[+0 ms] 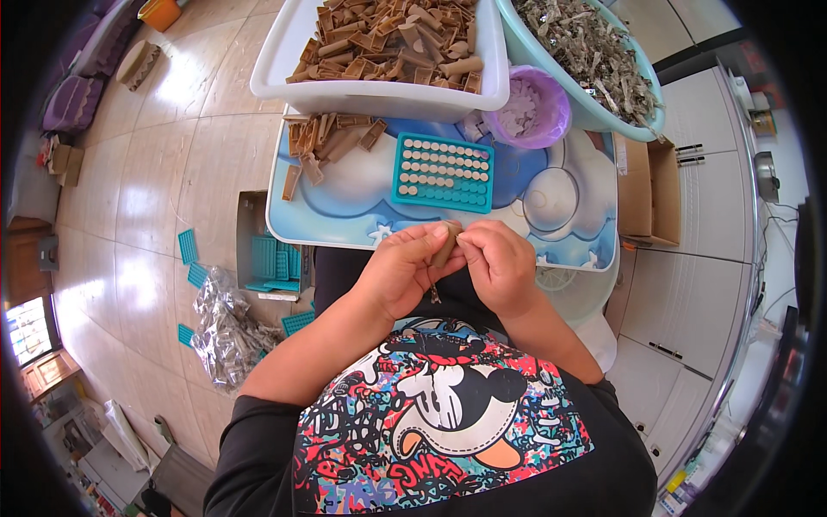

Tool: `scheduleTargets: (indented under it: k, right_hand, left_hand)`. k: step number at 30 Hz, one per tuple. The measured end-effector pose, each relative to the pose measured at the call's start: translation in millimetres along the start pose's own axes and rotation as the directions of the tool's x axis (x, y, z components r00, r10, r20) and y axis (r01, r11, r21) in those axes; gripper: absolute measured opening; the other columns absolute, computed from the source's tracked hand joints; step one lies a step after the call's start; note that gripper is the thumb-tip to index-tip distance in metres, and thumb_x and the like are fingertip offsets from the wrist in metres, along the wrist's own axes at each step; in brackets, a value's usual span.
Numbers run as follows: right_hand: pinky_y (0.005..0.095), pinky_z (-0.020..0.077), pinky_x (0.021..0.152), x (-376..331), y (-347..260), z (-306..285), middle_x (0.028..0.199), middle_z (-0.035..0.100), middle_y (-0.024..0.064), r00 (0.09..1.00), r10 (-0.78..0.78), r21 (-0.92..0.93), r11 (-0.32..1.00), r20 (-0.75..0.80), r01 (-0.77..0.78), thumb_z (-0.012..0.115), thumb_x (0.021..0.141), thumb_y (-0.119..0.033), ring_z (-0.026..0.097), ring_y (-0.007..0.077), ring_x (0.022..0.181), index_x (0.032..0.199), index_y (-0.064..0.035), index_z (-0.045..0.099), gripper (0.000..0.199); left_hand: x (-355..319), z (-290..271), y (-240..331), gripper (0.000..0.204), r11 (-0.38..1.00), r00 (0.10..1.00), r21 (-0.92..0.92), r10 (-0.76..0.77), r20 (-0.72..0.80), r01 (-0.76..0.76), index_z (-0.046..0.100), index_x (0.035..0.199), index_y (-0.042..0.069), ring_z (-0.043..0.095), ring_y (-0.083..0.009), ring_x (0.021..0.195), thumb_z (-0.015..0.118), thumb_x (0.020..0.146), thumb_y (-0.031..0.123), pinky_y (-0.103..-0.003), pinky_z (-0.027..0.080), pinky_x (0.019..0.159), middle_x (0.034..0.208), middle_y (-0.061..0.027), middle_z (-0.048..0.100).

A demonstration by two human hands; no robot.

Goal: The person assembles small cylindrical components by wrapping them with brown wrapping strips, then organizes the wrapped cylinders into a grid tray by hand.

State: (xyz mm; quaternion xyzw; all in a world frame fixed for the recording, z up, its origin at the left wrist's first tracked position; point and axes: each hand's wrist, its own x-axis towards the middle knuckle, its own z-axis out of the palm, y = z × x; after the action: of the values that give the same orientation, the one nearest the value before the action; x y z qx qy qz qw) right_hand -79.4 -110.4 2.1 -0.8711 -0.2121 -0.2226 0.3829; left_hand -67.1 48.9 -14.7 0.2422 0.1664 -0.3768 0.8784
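My left hand (pixel 401 267) is closed around a small brown plastic casing (pixel 445 247), held over my lap at the near edge of the low table. Pinched fingertips of my right hand (pixel 504 263) meet the casing's right side; whatever they hold is hidden. A short thin silvery bit (pixel 434 295) hangs below my left fingers. Just beyond my hands, a teal tray (pixel 441 204) lies on the table, with rows of small round whitish pieces in most of its wells. Loose brown casings (pixel 327 142) are heaped at the table's far left.
Across the table's far side are a white tub (pixel 379 99) of brown casings, a purple bin (pixel 560 103) and a pale-blue tub (pixel 650 125) of silvery strips. Left on the floor: a cardboard box (pixel 247 215) of teal trays and crumpled clear plastic (pixel 226 332). Cabinets (pixel 689 276) line the right.
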Motion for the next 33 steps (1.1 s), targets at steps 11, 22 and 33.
scheduleTargets:
  k: [11,22,33]
  right_hand:
    - [0.024,0.0448,0.061,-5,3,-23,0.078,0.056,0.0046,0.884,0.387,0.381,0.8,0.263,-0.463,0.068,0.08,-0.013,0.056,0.0121,0.07,0.09,0.0005,0.059,0.019]
    - [0.0186,0.0346,0.044,-79,73,-159,0.066,0.055,0.0002,0.56,0.721,0.564,0.282,0.409,-0.776,0.067,0.078,-0.022,0.047,0.0058,0.052,0.081,-0.0042,0.059,0.02]
    - [0.0222,0.0367,0.044,-185,159,-186,0.064,0.057,0.0027,-0.005,0.998,-0.085,-0.01,-0.061,-0.996,0.065,0.08,-0.022,0.049,0.0097,0.047,0.088,-0.0031,0.061,0.021]
  left_hand:
    - [-7,4,7,0.021,0.981,0.99,0.162,-0.118,0.073,0.105,0.058,0.099,-0.001,0.063,-0.0161,0.085,0.054,0.091,0.018,-0.03,0.053,0.082,0.094,-0.0088,0.063]
    - [-22,-18,71,0.013,-0.33,0.415,0.944,0.857,0.305,-0.011,0.058,0.087,0.007,0.052,-0.0224,0.066,0.066,0.077,0.01,-0.034,0.045,0.063,0.086,-0.0074,0.053]
    - [26,-12,92,0.025,-0.726,0.508,0.669,0.642,0.575,0.16,0.063,0.096,0.01,0.054,-0.0267,0.09,0.067,0.072,0.01,-0.038,0.043,0.078,0.094,-0.0055,0.059]
